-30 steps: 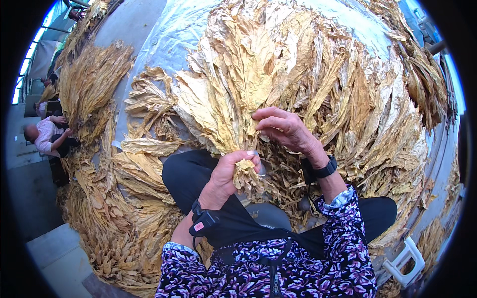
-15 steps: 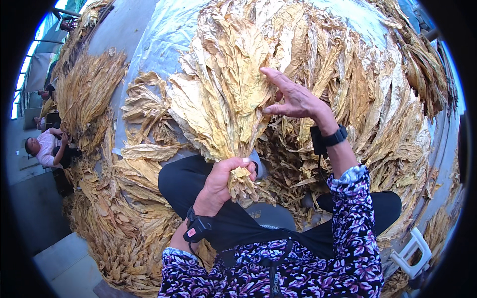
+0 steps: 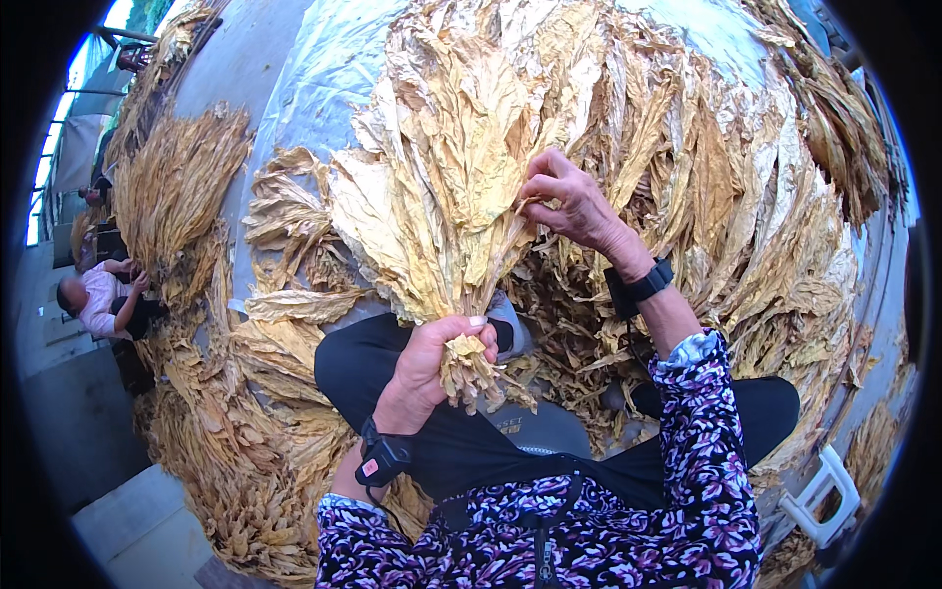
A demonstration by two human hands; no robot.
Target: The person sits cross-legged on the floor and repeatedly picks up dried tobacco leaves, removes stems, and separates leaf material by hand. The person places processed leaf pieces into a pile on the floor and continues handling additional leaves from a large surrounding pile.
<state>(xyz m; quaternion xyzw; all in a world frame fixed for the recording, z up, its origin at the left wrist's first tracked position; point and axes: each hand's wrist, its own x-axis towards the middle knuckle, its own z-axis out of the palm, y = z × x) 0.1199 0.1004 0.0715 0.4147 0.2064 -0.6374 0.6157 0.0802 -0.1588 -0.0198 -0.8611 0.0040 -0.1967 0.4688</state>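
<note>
My left hand (image 3: 420,371) is wrapped round the stem end of a fanned bundle of dried tobacco leaves (image 3: 466,187), just above my lap. The butts of the stems, bound by a folded yellow leaf (image 3: 471,365), stick out below my fist. The leaves spread upward and away from me, yellow to pale tan and crinkled. At the bundle's right edge my right hand (image 3: 581,208) has its fingers curled in, with thumb and fingertips pinching a leaf margin. Wide layers of loose tobacco leaves (image 3: 706,187) lie beyond and to the right.
A heap of leaves (image 3: 235,442) lies to my left, with another bundle (image 3: 182,182) farther off. Clear plastic sheeting (image 3: 324,83) lies under the far leaves. A white plastic stool (image 3: 822,499) stands at the lower right. Another person (image 3: 103,299) sits at the far left.
My right hand has gone from fingers spread apart to curled, closing at the bundle's right edge. My left hand keeps its grip and has shifted slightly left and down.
</note>
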